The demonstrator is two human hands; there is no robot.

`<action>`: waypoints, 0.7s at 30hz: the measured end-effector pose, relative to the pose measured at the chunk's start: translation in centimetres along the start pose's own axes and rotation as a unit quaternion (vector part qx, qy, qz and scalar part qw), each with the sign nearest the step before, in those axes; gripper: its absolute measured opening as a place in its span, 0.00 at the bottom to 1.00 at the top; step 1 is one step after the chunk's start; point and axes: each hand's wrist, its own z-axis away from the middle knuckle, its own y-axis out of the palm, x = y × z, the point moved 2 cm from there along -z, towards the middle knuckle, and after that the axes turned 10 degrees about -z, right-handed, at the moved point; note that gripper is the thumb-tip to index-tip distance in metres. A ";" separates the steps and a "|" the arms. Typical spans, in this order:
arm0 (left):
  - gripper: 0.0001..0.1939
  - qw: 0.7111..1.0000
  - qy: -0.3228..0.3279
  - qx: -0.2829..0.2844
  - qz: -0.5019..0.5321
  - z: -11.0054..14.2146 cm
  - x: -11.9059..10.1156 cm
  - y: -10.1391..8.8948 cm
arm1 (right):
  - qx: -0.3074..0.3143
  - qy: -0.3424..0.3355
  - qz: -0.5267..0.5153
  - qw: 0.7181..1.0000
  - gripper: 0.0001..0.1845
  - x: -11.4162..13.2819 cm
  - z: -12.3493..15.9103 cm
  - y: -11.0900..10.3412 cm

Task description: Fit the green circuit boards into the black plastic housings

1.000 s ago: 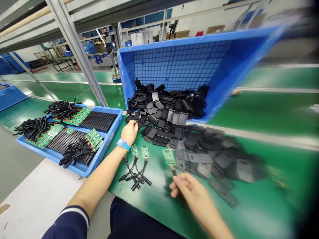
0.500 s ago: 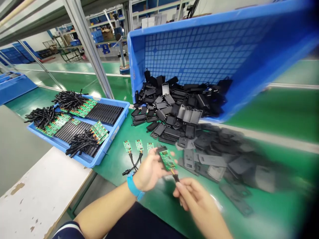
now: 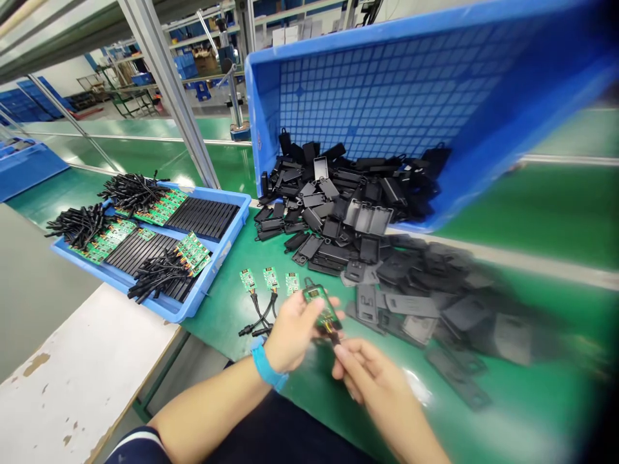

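My left hand (image 3: 294, 328) grips a black plastic case (image 3: 309, 283), its thumb pressed on the green circuit board (image 3: 325, 316) lying in it. My right hand (image 3: 367, 370) pinches the short black cable (image 3: 335, 340) at the board's near end. Thin coloured wires run between board and cable. Just beyond my left hand, three loose boards (image 3: 270, 277) lie in a row on the green table (image 3: 227, 322), cables trailing toward me; the third board's cable is hidden by my hand.
At left a blue tray (image 3: 180, 316) holds wired boards and rows of black cases. A large blue crate (image 3: 264, 122) lies on its side, black case parts (image 3: 333, 193) spilling out of it. More flat case pieces (image 3: 411, 306) spread to the right. A metal post (image 3: 169, 90) rises behind the tray.
The board has gone from tilted above the case to lying down inside it. My left thumb has come down onto the board. My right hand still holds the cable.
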 end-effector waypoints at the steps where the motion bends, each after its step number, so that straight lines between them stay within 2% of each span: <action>1: 0.16 1.000 0.004 -0.009 0.000 -0.1 0.1 0.0 | 0.002 0.001 -0.005 1.000 0.19 -0.1 -0.1 0.1; 11: 0.13 0.988 0.098 -0.089 -0.085 -0.3 1.1 0.3 | -0.070 -0.058 -0.015 0.996 0.16 -0.3 -0.5 0.8; 18: 0.10 0.987 0.107 -0.061 -0.108 0.6 0.6 0.7 | -0.112 -0.087 0.052 0.988 0.13 0.0 -0.4 0.4; 21: 0.09 0.980 0.123 -0.075 -0.140 1.2 0.7 0.8 | -0.134 -0.086 0.061 0.985 0.14 -0.1 -0.4 0.9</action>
